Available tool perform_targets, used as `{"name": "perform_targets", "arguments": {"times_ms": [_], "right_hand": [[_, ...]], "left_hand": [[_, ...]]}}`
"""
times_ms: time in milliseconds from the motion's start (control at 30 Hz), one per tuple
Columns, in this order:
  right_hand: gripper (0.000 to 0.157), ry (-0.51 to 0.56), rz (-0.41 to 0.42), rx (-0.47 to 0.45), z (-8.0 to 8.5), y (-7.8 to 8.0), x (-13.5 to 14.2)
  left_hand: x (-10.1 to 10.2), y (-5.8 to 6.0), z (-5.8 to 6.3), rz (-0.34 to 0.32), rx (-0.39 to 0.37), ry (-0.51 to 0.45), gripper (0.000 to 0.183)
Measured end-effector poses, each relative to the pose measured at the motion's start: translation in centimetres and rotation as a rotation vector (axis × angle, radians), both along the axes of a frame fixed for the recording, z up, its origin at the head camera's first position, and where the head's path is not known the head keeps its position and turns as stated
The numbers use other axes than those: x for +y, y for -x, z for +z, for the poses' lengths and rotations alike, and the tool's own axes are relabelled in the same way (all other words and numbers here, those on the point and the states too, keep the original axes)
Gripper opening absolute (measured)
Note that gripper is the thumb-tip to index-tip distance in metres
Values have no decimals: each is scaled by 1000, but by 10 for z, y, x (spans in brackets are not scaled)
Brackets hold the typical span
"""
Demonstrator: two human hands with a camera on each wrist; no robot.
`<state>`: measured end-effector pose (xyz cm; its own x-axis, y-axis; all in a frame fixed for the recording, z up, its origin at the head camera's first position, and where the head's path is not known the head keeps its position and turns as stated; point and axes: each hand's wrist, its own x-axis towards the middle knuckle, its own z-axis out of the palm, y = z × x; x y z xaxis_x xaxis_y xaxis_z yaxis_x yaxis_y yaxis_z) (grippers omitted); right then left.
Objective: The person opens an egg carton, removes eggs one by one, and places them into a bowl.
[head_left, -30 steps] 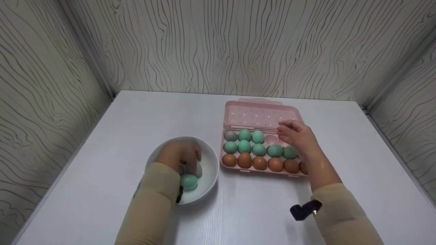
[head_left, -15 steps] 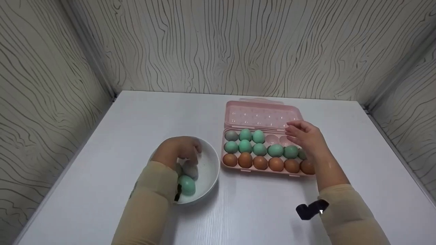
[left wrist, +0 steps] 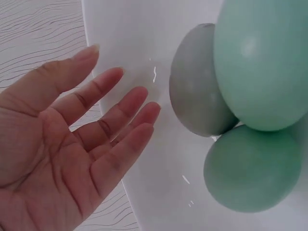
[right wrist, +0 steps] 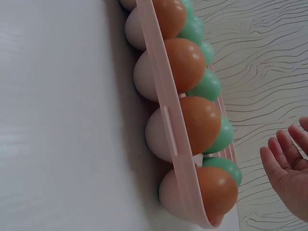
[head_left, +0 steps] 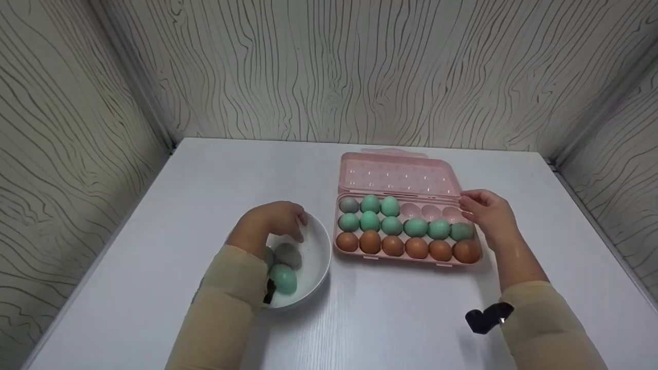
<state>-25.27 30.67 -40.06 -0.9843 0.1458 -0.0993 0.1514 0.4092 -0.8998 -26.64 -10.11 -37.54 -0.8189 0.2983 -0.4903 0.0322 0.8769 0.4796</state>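
My left hand [head_left: 277,222] is over the far side of a white bowl [head_left: 323,257], its fingers loosely bent and holding nothing. Beside them in the bowl lie a grey egg [left wrist: 195,84], a pale green egg [left wrist: 262,62] and a darker green egg [left wrist: 250,168]. To the right, my right hand [head_left: 491,213] is at the right edge of an open pink egg carton [head_left: 398,174], fingertips near its hinge side and nothing in them. Brown eggs [head_left: 392,246] fill the carton's front row, green eggs [head_left: 416,227] the middle. Three cups [head_left: 431,212] at the back right are bare.
Bowl and carton stand side by side on a white table [head_left: 380,318]. Patterned panels [head_left: 329,72] enclose the table at the back and sides. A black wrist mount [head_left: 488,317] juts from my right sleeve.
My left hand has drawn back from the grey egg toward the bowl's far rim. My right hand has moved right, from over the carton's back row to its right edge, uncovering bare cups.
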Motion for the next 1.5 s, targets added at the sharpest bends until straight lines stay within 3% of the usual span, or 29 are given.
{"name": "perform_targets", "arguments": {"times_ms": [333, 533, 867, 1100, 1500], "right_hand": [[41, -205, -86, -69, -26, -3, 24], [41, -348, -47, -122, -40, -5, 30], [38, -444, 9, -179, -46, -2, 33], [37, -445, 18, -206, -43, -5, 32], [29, -511, 20, -175, -41, -4, 28]], "left_hand": [[4, -3, 8, 31, 75, -29, 35], [8, -3, 10, 24, 104, -39, 32], [21, -2, 18, 38, 174, -85, 27], [43, -1, 24, 82, 237, -134, 30], [101, 6, 28, 134, 284, -150, 27]]}}
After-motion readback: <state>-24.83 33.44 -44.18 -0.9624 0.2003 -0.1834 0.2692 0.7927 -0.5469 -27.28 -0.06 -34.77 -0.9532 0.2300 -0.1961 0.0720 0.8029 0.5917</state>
